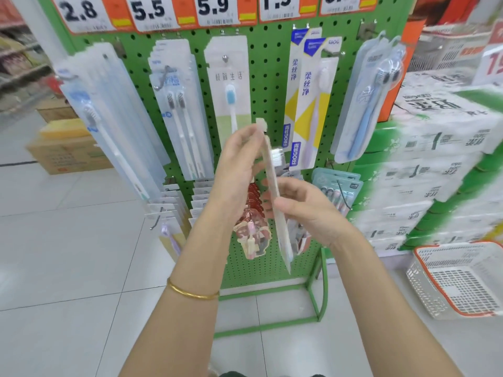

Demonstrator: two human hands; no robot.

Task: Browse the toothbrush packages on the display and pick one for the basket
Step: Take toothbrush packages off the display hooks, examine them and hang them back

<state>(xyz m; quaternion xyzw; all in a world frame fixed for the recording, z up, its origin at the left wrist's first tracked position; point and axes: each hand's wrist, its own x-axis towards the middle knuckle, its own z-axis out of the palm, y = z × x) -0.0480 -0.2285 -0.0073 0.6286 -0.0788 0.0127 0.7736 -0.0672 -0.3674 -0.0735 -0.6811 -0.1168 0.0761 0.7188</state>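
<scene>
A shop aisle with a pale tiled floor (68, 254) is filling the frame, and a green pegboard display (272, 77) is standing at its centre. Rows of toothbrush packs are hanging from the board's hooks under a strip of price tags (152, 12). Stacked white and green packs (435, 148) are rising along the right side.

In front of the board, at the middle of the frame, the person is holding one toothbrush package (273, 172) off the hooks between both hands. It is turned edge-on to the camera. Its long axis is running nearly upright, with the top leaning a little toward the upper left and the bottom end pointing toward the lower right.

The right hand (304, 208) is gripping the package at its middle, thumb on the near face and fingers behind. The left hand (236, 164) is lying against the upper part with fairly straight fingers. Whether it is pinching or only steadying the package cannot be told through the blur.

The basket (424, 289) is sitting on the floor at the lower right of the frame, well apart from the hands and below them. It is lying on the right hand's side, so that hand is the nearer one. The package's lower end is already tilting that way, so any drop would probably be going down and to the right.
</scene>
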